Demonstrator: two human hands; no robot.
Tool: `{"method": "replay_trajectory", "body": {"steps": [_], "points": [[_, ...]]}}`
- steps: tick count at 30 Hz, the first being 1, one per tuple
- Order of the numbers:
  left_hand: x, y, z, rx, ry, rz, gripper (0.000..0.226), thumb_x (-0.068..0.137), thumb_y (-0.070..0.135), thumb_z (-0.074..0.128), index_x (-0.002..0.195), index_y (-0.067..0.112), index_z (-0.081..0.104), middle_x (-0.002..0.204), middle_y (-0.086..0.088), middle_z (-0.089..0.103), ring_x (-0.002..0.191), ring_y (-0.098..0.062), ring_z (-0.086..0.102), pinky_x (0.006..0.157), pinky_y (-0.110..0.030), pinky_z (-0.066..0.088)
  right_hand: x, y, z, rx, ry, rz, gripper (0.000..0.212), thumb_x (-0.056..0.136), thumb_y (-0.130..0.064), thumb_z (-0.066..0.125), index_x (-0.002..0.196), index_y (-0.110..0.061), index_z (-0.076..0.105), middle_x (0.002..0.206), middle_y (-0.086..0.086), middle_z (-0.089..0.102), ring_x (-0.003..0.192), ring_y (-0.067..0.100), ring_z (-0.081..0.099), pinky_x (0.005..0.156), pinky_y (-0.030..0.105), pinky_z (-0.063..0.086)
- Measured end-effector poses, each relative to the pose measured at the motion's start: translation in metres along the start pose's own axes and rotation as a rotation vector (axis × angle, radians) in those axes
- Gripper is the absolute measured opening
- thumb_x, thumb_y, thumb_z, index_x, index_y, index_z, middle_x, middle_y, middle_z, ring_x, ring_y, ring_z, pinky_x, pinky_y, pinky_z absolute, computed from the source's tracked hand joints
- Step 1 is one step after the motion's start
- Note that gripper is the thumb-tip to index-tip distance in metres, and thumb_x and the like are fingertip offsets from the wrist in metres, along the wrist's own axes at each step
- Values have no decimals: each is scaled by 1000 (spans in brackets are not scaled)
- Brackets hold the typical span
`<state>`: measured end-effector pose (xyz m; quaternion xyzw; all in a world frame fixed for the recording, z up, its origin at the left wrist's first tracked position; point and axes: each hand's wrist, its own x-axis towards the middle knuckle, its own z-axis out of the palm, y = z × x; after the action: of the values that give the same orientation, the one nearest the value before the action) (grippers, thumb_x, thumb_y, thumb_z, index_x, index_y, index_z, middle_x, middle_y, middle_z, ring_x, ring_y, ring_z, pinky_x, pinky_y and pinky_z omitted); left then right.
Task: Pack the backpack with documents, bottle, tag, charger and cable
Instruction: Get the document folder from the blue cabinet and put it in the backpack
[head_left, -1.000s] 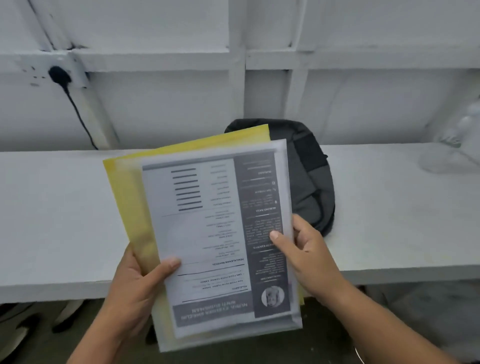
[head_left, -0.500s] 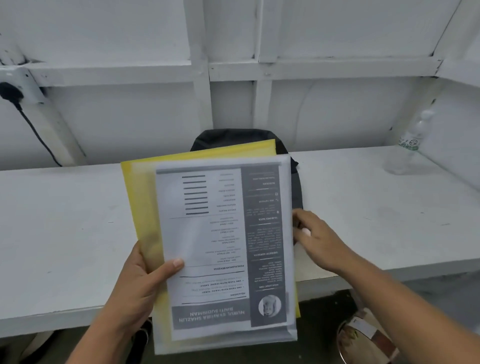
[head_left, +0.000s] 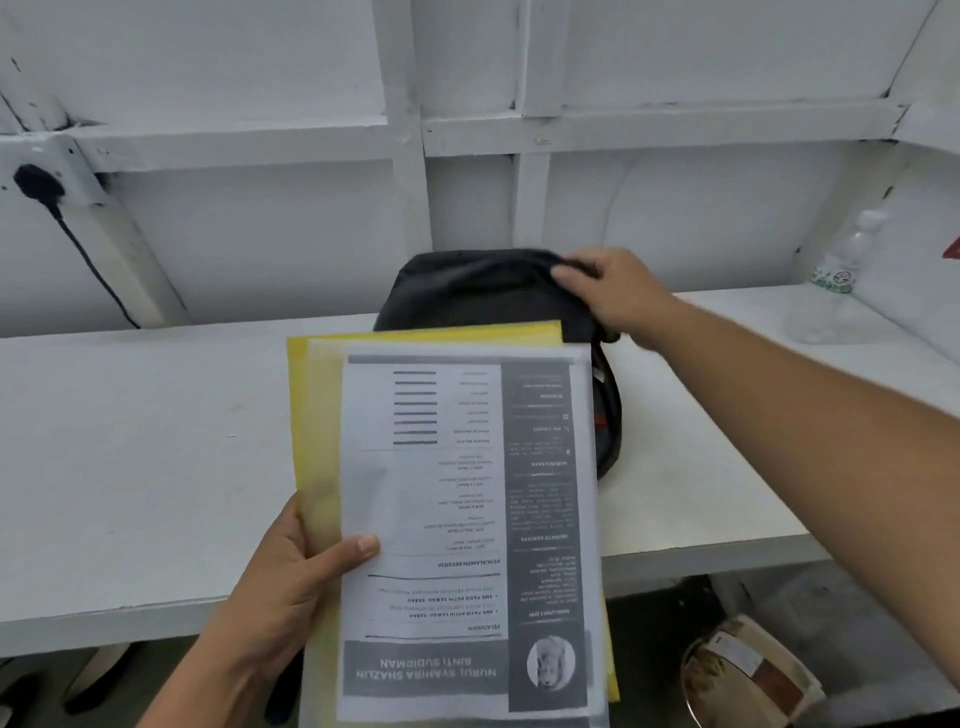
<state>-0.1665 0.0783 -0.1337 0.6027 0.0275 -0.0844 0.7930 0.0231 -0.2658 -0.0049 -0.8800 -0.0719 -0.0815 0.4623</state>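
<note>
Packing has barely begun. The left hand (head_left: 275, 587) pinches the sleeved documents (head_left: 467, 519) over the counter (head_left: 130, 441), thumb on top. The right hand (head_left: 618, 296) curls its fingers around the top of the black backpack (head_left: 467, 280). The bottle (head_left: 841, 270) stands unpacked at far right.

You have on hand: one dark backpack (head_left: 467, 280); one yellow folder (head_left: 298, 415); one printed sheet (head_left: 441, 519) in a clear sleeve; one clear plastic bottle (head_left: 841, 270); one black plug (head_left: 34, 182) with cable; one round tin (head_left: 748, 670).
</note>
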Motion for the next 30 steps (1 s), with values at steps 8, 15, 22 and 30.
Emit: {"method": "replay_trajectory", "body": {"steps": [8,15,22,30], "points": [[38,0,38,116,-18,-351,51,75,5,84,123,10,67,114,-23,76,101,-44,74,83,-54,62,40,-44,-18,10,16,-35,20,99,-30,63,103,-15,75,106,11,75,89,14,66,91,40,56],[104,34,62,336,88,-572,32,87,3,77,116,-6,69,103,-23,78,93,-37,76,85,-49,61,17,-28,-18,15,-18,-92,22,99,-30,62,107,-14,74,107,14,74,98,26,70,97,48,53],[166,35,80,590,245,-383,65,74,14,92,127,0,56,121,-18,68,109,-37,68,96,-47,56,2,-20,-23,-23,-67,-141,18,98,-30,63,104,-18,75,104,10,75,94,19,68,93,42,54],[153,2,97,1581,314,31,69,92,53,63,141,7,48,146,-16,45,130,-37,44,103,-50,42,-8,-12,-21,-25,-90,-163,18,99,-28,63,105,-17,75,103,7,76,90,11,65,93,37,53]]}}
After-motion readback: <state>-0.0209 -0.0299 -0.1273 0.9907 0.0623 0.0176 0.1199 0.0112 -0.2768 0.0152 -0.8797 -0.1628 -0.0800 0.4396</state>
